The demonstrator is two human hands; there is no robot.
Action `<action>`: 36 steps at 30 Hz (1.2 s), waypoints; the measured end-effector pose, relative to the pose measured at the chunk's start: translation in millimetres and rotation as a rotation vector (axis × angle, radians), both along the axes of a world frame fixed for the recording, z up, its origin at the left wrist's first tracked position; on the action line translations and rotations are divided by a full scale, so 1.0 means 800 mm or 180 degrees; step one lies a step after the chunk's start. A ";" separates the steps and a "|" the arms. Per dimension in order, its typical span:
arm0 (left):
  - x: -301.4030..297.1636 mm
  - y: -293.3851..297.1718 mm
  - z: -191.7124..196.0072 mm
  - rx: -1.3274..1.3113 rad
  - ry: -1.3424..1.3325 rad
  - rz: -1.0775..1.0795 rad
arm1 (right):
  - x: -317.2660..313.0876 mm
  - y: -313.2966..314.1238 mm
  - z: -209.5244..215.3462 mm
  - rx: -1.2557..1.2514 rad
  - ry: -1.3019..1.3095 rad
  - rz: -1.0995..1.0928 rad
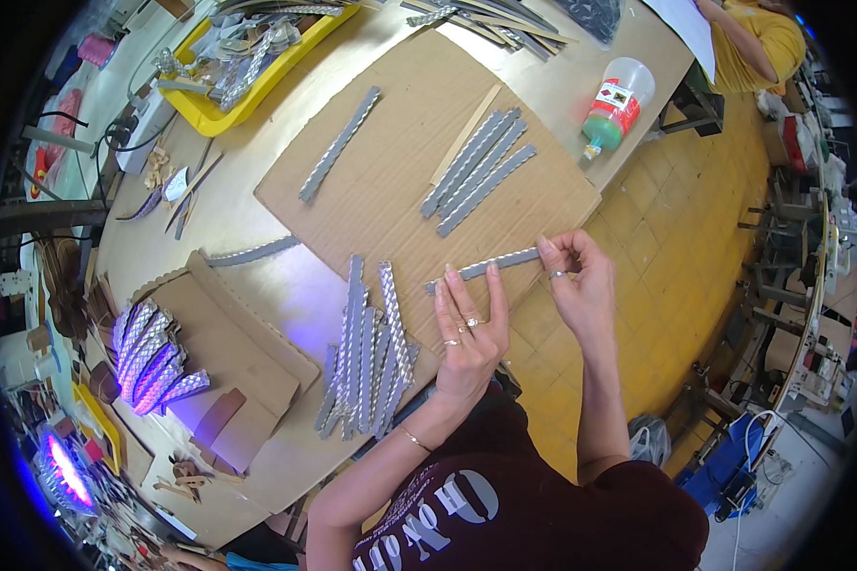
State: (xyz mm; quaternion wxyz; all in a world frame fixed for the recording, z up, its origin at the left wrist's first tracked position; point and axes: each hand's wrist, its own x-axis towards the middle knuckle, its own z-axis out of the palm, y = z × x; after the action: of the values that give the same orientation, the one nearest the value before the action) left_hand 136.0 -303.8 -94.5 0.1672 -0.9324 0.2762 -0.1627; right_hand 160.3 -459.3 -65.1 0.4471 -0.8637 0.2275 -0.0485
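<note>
In the head view, just right of the frame's centre, a narrow grey strip (486, 265) with a scalloped, textured face lies on the near edge of a brown cardboard sheet (390, 162). The left hand (467, 328) presses down on it with fingers nearly straight and close together, the fingertips on the strip's left half, while the right hand (576, 281) pinches the strip's right end between thumb and fingertips. It looks like the strip is being smoothed or pressed flat on the board; a next move would seem to call for steady, even pressure along its length without letting it skew. Below and left of the hands lies a loose pile of like strips (367, 357), dull silver and wavy-edged. Higher on the cardboard, a neat group of strips (476, 171) lies side by side, and a single strip (340, 145) lies apart toward the upper left. A translucent glue bottle (617, 103) with green contents rests on its side at the upper right; a yellow tray (200, 109) of scraps sits upper left.
</note>
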 end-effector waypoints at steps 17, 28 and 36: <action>0.003 0.001 0.008 -0.0108 0.0055 -0.0056 | 0.001 -0.004 -0.017 0.0894 -0.0206 -0.0406; -0.003 0.000 0.000 -0.0199 0.0003 -0.0006 | -0.007 -0.030 -0.021 0.2329 0.0058 -0.0740; -0.003 -0.003 -0.001 -0.0427 -0.0044 0.0062 | -0.009 0.003 -0.027 -0.0566 -0.0225 -0.0341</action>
State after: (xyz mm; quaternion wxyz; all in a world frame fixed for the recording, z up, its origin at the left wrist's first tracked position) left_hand 133.5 -305.9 -95.0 0.1078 -0.9430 0.2544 -0.1856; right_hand 153.3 -456.5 -87.0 0.3732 -0.8843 0.2523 -0.1227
